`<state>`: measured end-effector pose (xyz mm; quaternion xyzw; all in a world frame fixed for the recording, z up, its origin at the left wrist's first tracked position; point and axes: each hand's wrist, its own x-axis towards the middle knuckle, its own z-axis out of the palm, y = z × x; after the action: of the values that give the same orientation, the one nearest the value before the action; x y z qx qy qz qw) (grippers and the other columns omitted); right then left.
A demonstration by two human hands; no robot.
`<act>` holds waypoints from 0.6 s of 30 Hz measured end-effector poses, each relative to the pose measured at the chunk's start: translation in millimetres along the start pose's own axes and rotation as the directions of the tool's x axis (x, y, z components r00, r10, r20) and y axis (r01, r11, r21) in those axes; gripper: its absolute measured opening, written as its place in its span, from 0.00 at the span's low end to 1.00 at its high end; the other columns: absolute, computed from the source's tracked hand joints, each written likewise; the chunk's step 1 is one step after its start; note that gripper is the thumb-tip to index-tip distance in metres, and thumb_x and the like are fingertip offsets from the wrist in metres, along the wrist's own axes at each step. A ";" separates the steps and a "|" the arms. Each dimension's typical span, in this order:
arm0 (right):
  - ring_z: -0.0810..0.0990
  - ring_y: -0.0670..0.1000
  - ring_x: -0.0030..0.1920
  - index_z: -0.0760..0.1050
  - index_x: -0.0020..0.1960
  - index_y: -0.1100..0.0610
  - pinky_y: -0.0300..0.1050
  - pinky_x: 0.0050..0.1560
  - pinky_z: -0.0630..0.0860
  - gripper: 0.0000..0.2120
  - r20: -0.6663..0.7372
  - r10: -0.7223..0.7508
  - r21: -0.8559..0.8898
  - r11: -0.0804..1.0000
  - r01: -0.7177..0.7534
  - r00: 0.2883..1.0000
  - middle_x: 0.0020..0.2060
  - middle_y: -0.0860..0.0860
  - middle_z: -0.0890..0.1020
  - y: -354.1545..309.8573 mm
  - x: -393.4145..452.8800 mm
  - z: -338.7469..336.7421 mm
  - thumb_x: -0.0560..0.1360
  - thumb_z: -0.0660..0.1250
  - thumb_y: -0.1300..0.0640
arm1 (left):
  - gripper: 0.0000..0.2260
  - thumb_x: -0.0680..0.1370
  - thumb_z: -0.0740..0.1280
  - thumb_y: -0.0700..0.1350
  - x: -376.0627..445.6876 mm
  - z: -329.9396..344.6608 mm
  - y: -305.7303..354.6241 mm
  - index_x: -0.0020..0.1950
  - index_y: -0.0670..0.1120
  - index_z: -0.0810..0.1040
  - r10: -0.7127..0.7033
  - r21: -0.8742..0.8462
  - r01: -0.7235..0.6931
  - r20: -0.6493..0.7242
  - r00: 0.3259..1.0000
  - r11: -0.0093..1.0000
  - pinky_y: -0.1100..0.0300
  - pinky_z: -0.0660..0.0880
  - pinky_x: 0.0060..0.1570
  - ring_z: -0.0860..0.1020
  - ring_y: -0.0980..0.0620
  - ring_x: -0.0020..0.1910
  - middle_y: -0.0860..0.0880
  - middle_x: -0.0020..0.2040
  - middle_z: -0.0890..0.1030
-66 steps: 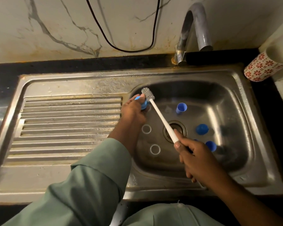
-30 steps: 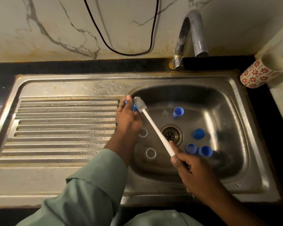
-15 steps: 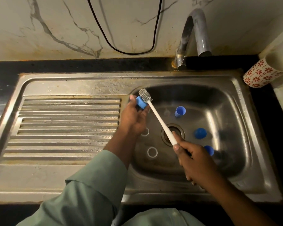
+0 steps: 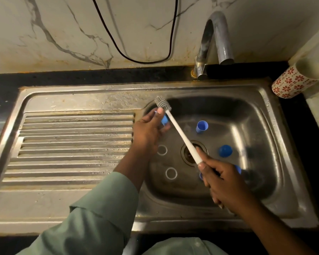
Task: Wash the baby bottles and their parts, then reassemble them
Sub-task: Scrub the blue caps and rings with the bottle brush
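Note:
My left hand (image 4: 149, 130) grips a small blue bottle part (image 4: 164, 120) over the left edge of the steel sink basin (image 4: 261, 107); most of the part is hidden by my fingers. My right hand (image 4: 222, 178) holds the white handle of a bottle brush (image 4: 180, 134). Its grey bristle head (image 4: 162, 103) sits just above the blue part. On the basin floor lie a blue cap (image 4: 201, 127) on its side, a blue dome-shaped cap (image 4: 225, 150), and two clear rings (image 4: 162, 150) (image 4: 171, 173). More blue parts (image 4: 238, 169) show partly behind my right hand.
A curved metal tap (image 4: 217, 39) stands behind the basin, with no water running. The ribbed draining board (image 4: 72, 148) lies to the left. A red-flowered cup (image 4: 298, 78) lies tilted on the dark counter at the far right. A black cable (image 4: 136, 59) hangs on the marble wall.
The brush head has slid back and forth past the blue part in my left hand, ending slightly higher. Both hands stay over the basin's left side.

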<state>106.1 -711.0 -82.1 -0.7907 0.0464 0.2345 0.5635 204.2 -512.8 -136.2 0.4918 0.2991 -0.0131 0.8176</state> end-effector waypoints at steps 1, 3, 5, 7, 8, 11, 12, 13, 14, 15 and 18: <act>0.68 0.47 0.22 0.74 0.53 0.30 0.41 0.21 0.69 0.13 -0.014 -0.003 -0.020 1.000 0.003 1.000 0.28 0.50 0.75 -0.1 2.2 -0.3 0.79 0.61 0.50 | 0.16 0.74 0.73 0.49 -0.9 0.4 -3.5 0.58 0.42 0.83 0.016 0.080 -0.017 0.016 1.000 0.997 0.57 0.82 0.42 0.86 0.48 0.46 0.45 0.50 0.86; 0.68 0.46 0.22 0.74 0.50 0.29 0.40 0.20 0.69 0.12 -0.005 -0.029 -0.055 0.998 0.028 1.000 0.27 0.49 0.75 1.0 0.8 -0.4 0.78 0.61 0.49 | 0.20 0.71 0.75 0.54 0.7 -3.6 -5.3 0.57 0.43 0.84 0.077 0.157 -0.076 -0.002 0.997 0.985 0.54 0.81 0.42 0.84 0.47 0.42 0.44 0.48 0.86; 0.68 0.45 0.21 0.76 0.53 0.34 0.39 0.20 0.69 0.10 -0.002 -0.025 -0.066 0.998 0.025 1.000 0.25 0.49 0.74 3.9 -5.5 -0.8 0.78 0.61 0.48 | 0.14 0.71 0.76 0.55 4.3 -11.3 -6.1 0.51 0.49 0.86 0.145 0.219 -0.146 0.020 0.989 0.965 0.52 0.82 0.43 0.84 0.46 0.41 0.45 0.45 0.86; 0.68 0.44 0.21 0.77 0.57 0.40 0.39 0.20 0.68 0.10 -0.011 0.007 -0.057 0.998 -0.007 1.000 0.25 0.49 0.73 5.6 -3.2 -1.5 0.78 0.61 0.50 | 0.09 0.73 0.77 0.55 3.2 -12.5 -9.5 0.48 0.51 0.87 0.151 0.283 -0.169 0.085 0.985 0.944 0.52 0.82 0.44 0.83 0.46 0.40 0.44 0.45 0.87; 0.68 0.44 0.21 0.76 0.58 0.39 0.39 0.20 0.68 0.11 -0.014 0.025 -0.049 0.998 -0.026 1.000 0.26 0.49 0.73 5.5 0.3 -1.1 0.79 0.61 0.50 | 0.08 0.73 0.77 0.54 1.6 -10.1 -11.1 0.48 0.52 0.87 0.126 0.299 -0.153 0.106 0.986 0.942 0.53 0.82 0.43 0.83 0.47 0.40 0.43 0.46 0.86; 0.68 0.45 0.21 0.77 0.55 0.42 0.40 0.20 0.69 0.08 -0.013 0.024 -0.063 0.998 -0.025 1.000 0.27 0.50 0.74 3.8 2.6 0.0 0.79 0.61 0.50 | 0.18 0.70 0.79 0.54 4.7 -8.3 -8.8 0.56 0.48 0.86 0.099 0.274 -0.112 0.060 0.993 0.955 0.58 0.81 0.39 0.84 0.49 0.43 0.46 0.48 0.87; 0.68 0.45 0.21 0.78 0.54 0.46 0.40 0.21 0.69 0.08 -0.011 0.016 -0.064 0.998 -0.017 1.000 0.26 0.49 0.73 4.9 -0.1 -0.4 0.78 0.61 0.49 | 0.22 0.70 0.79 0.53 6.6 -9.9 -6.0 0.60 0.46 0.84 0.095 0.255 -0.100 0.031 0.995 0.962 0.58 0.81 0.39 0.85 0.49 0.43 0.48 0.48 0.87; 0.68 0.45 0.21 0.78 0.54 0.48 0.40 0.21 0.69 0.09 -0.009 0.017 -0.058 0.998 -0.017 1.000 0.25 0.49 0.73 5.4 -2.9 -0.9 0.77 0.61 0.48 | 0.23 0.70 0.78 0.53 7.3 -11.5 -5.4 0.62 0.44 0.83 0.092 0.254 -0.094 0.019 0.996 0.963 0.58 0.82 0.40 0.85 0.48 0.43 0.50 0.47 0.87; 0.68 0.45 0.21 0.78 0.55 0.46 0.41 0.21 0.69 0.10 -0.007 0.023 -0.046 0.999 -0.023 1.000 0.25 0.48 0.72 5.6 -3.1 -1.6 0.77 0.61 0.48 | 0.22 0.72 0.78 0.52 6.2 -11.9 -6.4 0.63 0.45 0.83 0.092 0.273 -0.095 0.024 0.995 0.957 0.56 0.82 0.42 0.85 0.48 0.43 0.50 0.47 0.87; 0.68 0.45 0.21 0.77 0.56 0.41 0.41 0.21 0.69 0.10 -0.010 0.028 -0.029 0.999 -0.028 1.000 0.25 0.48 0.72 5.1 -0.7 -2.4 0.77 0.61 0.48 | 0.19 0.73 0.77 0.51 3.5 -10.3 -9.2 0.62 0.46 0.83 0.097 0.310 -0.107 0.047 0.994 0.945 0.55 0.82 0.44 0.85 0.48 0.43 0.50 0.48 0.87; 0.68 0.47 0.22 0.71 0.58 0.30 0.41 0.21 0.68 0.14 -0.012 0.038 -0.007 0.999 -0.038 0.999 0.26 0.48 0.74 4.9 5.4 -3.5 0.79 0.61 0.49 | 0.12 0.75 0.75 0.46 -2.4 -3.6 -13.9 0.58 0.47 0.85 0.116 0.292 -0.138 0.089 0.989 0.946 0.58 0.81 0.43 0.84 0.49 0.48 0.48 0.50 0.87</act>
<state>110.3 -715.0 -87.8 -0.7932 0.0640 0.2405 0.5558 196.1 -517.7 -147.2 0.6266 0.2323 -0.0227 0.7436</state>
